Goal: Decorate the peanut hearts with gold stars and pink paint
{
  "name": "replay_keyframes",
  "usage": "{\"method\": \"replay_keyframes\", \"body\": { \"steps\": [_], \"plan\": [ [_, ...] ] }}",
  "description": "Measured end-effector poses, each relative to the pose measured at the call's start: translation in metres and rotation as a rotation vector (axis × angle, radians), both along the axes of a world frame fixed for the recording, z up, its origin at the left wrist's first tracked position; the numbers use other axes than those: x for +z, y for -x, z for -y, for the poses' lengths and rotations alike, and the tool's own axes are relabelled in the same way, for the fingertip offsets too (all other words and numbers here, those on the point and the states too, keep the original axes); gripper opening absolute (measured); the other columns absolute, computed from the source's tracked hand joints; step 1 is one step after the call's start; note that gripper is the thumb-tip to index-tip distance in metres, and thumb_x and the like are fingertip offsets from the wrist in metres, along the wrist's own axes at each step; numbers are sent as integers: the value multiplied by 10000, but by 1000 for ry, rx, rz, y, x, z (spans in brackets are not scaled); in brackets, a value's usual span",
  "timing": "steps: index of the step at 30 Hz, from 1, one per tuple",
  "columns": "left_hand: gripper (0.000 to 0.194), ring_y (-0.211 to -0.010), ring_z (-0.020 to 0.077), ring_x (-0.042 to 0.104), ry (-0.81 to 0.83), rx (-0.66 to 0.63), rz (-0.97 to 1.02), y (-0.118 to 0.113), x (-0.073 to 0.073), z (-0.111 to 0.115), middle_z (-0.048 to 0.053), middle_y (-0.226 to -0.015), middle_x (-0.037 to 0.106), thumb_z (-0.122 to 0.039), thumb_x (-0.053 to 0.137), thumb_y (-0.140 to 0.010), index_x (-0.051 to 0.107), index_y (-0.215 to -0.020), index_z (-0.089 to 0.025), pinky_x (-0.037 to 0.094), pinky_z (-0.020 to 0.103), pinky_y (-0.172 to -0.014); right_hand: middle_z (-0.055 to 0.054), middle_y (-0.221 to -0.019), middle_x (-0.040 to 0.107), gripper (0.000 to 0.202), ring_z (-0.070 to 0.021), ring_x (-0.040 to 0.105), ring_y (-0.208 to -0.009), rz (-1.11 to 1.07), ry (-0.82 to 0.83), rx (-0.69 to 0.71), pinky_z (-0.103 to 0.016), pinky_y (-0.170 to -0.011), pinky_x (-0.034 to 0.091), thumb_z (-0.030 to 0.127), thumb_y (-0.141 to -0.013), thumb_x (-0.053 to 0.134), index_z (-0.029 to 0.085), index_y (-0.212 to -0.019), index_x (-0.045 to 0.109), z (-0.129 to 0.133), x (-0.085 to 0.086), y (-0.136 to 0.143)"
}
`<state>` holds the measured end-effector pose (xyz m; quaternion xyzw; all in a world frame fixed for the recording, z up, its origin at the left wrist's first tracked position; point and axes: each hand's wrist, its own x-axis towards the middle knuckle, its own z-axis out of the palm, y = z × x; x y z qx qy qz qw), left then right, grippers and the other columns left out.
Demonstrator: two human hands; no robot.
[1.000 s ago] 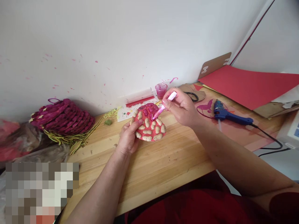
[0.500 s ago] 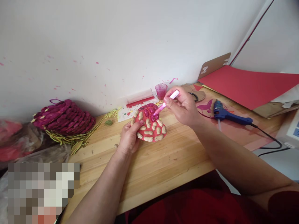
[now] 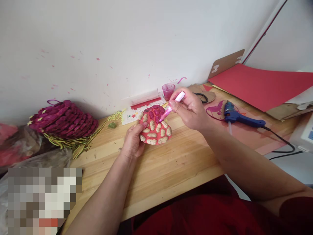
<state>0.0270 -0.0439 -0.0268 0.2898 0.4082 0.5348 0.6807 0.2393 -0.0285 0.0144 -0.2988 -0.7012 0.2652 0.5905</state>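
Observation:
My left hand (image 3: pixel 134 139) grips the left edge of a red, rounded piece (image 3: pixel 156 131) covered with peanuts in their shells, thumb on top. Peanuts at its far end are coated in glossy magenta paint, while those nearer me are bare tan. Pinched in my right hand (image 3: pixel 189 109) is a white-handled paintbrush (image 3: pixel 180 96), its lower part stained pink. The brush tip touches the piece around the border between painted and bare peanuts. Just beyond my right hand stands a clear plastic cup (image 3: pixel 168 91) with magenta paint inside.
On the left lies a bundle of magenta-painted peanuts (image 3: pixel 66 119) with yellow-green yarn. A blue glue gun (image 3: pixel 244 120) with a black cord rests at right, near scissors (image 3: pixel 203 97) and red card (image 3: pixel 264 86). A sticker sheet (image 3: pixel 129 116) lies by the paint-spattered wall.
The brush tip has shifted slightly toward me and left across the peanuts. Both hands keep their hold, and the whole view has moved a little.

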Motion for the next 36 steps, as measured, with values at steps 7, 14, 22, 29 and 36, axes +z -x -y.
{"method": "replay_keyframes", "body": {
  "steps": [7,14,22,29,36],
  "plan": [
    [349,-782,290,807,17,-7,11,0,0,0,93,-834,823,-227,898,-619,769,-931,-141,675,420,-853,15,-759,555,301,-152,521,-680,5,-16,17,-341,-674,448,524,-979,653,247,-904,561,-1,1,0],
    [312,-735,276,799,14,-10,-6,0,1,1,74,-804,820,-239,896,-610,767,-882,-159,681,412,-822,18,-727,553,315,-165,517,-676,15,-20,1,-357,-687,477,549,-973,650,257,-900,557,1,1,2],
    [298,-700,276,789,-16,5,-99,0,1,1,78,-762,814,-254,916,-565,768,-808,-166,681,383,-733,-8,-740,607,278,-213,562,-742,192,-144,-121,-452,-820,499,500,-1006,604,266,-869,546,9,8,3],
    [321,-655,266,777,-72,-18,-147,-4,6,6,74,-721,796,-276,924,-557,761,-808,-162,676,393,-700,-17,-740,632,229,-237,574,-773,267,-185,-166,-467,-839,486,437,-998,620,266,-864,549,10,8,6],
    [303,-581,224,746,-89,3,-142,-2,3,6,51,-706,791,-268,931,-557,750,-777,-163,674,373,-683,3,-769,599,244,-189,566,-719,43,-104,-148,-403,-758,503,481,-1006,612,268,-908,548,6,2,5]
  ]
}}
